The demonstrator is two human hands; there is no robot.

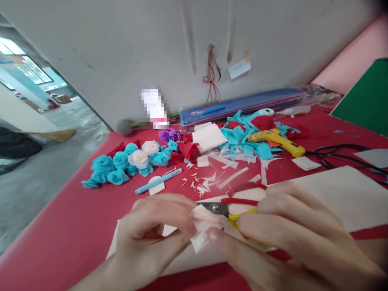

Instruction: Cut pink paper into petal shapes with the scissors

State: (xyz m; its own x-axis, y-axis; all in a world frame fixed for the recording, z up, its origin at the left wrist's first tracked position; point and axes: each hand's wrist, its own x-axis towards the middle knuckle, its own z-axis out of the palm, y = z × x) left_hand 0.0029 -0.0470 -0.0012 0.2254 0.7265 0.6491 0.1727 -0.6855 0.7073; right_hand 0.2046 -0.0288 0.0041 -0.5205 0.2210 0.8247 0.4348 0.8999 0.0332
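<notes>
Between my hands is a small piece of pale pink crepe paper, folded and crumpled. My left hand pinches its left side with thumb and fingers. From the right, the thumb of my right hand presses against the paper, while the other fingers are curled. Scissors with red and yellow handles lie right behind the paper. My right fingers overlap the handles, and whether they touch them I cannot tell. The blade tips are hidden behind my left hand. Underneath is a white sheet.
Blue and pink paper roses sit at the left on the red table. A light blue pen lies nearby. Paper scraps, a stack of white squares and a yellow glue gun with a black cord lie farther back.
</notes>
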